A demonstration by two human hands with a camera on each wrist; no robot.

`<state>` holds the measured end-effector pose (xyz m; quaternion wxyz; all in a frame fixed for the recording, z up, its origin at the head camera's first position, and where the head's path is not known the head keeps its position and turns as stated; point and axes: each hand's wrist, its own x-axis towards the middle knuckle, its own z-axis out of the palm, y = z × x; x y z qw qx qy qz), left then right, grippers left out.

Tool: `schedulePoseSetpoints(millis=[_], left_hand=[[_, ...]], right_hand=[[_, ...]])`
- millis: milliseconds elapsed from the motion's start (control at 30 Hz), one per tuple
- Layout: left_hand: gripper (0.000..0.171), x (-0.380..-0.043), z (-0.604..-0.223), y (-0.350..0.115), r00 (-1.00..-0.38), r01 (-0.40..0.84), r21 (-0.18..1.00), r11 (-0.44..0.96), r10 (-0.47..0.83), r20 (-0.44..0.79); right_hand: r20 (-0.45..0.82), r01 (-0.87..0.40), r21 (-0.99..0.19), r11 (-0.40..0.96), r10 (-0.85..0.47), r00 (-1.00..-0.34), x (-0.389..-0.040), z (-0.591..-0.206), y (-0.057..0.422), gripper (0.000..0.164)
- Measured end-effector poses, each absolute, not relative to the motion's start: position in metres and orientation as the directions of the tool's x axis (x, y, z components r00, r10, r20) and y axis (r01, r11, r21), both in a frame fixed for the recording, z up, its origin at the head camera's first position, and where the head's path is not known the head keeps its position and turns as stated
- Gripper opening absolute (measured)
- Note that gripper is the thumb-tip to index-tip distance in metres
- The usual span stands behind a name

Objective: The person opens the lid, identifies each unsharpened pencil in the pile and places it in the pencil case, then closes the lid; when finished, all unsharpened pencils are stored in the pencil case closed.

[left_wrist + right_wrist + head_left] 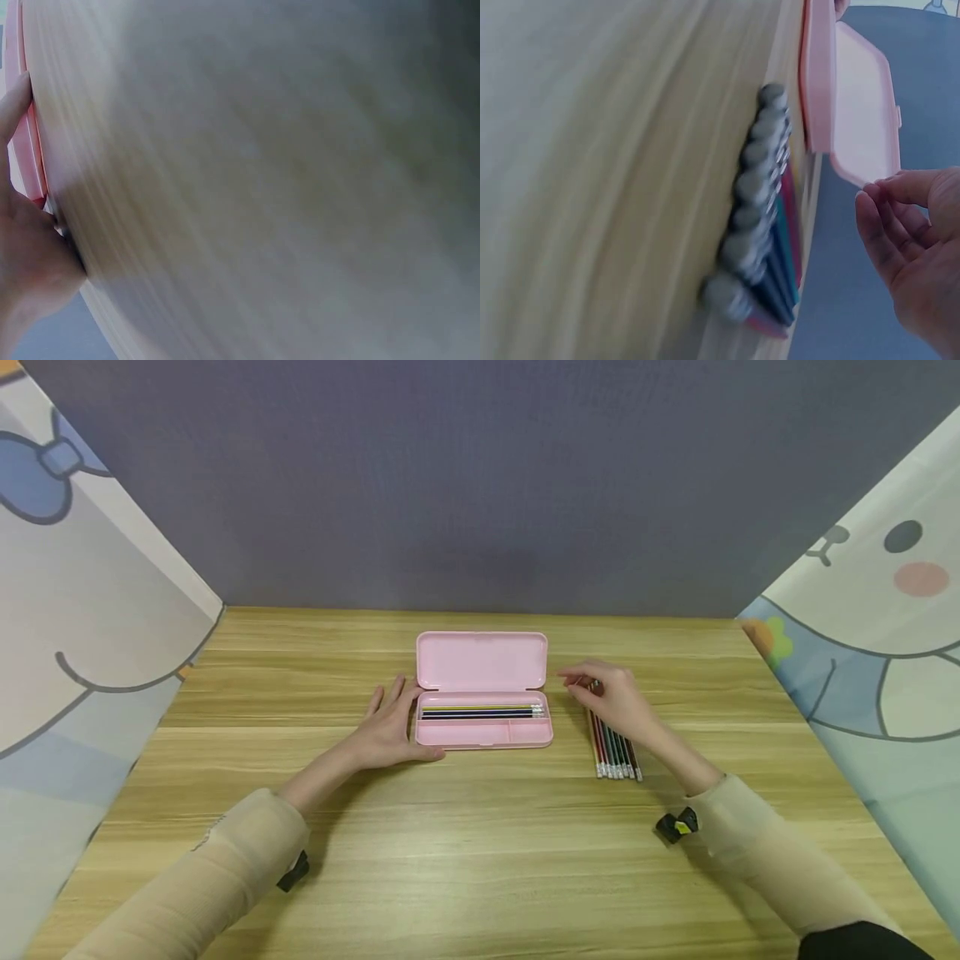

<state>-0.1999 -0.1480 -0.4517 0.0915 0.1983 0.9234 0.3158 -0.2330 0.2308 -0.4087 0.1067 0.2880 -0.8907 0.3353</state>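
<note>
Here, pink case [468, 732], left hand [387, 731] touching; right hand [617, 700] above pencils [617, 756]

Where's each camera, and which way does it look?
Head: worn on the head, faces forward and down at the table; shows both sleeves, left grip, right grip.
Left wrist: worn there, faces across the table, pink case at the edge; shows part of the left grip.
Right wrist: worn there, faces past loose pencils toward the pink case; shows the right grip.
Head and right wrist both see the loose pencils and open lid.
</note>
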Motion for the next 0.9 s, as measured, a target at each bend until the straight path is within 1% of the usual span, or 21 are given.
schedulePoseSetpoints(millis=[367,533,633,900], left_hand=[[0.099,-0.2,-0.451,-0.149,-0.903,0.314,0.623,0.716,0.427,-0.035],[0.1,-0.2,-0.451,-0.149,-0.906,0.307,0.621,0.721,0.422,-0.042],[0.1,-0.199,-0.451,-0.149,-0.907,0.301,0.619,0.725,0.419,-0.049],[0.102,-0.198,-0.449,-0.148,-0.907,0.295,0.622,0.725,0.418,-0.057]], right_hand=[[0.32,-0.483,-0.554,0.678,-0.363,-0.875,-0.222,-0.412,0.262,0.036],[0.288,-0.45,-0.58,0.679,-0.345,-0.893,-0.218,-0.416,0.272,0.043],[0.277,-0.442,-0.592,0.674,-0.346,-0.897,-0.215,-0.418,0.278,0.044],[0.224,-0.395,-0.582,0.711,-0.327,-0.918,-0.209,-0.42,0.288,0.044]])
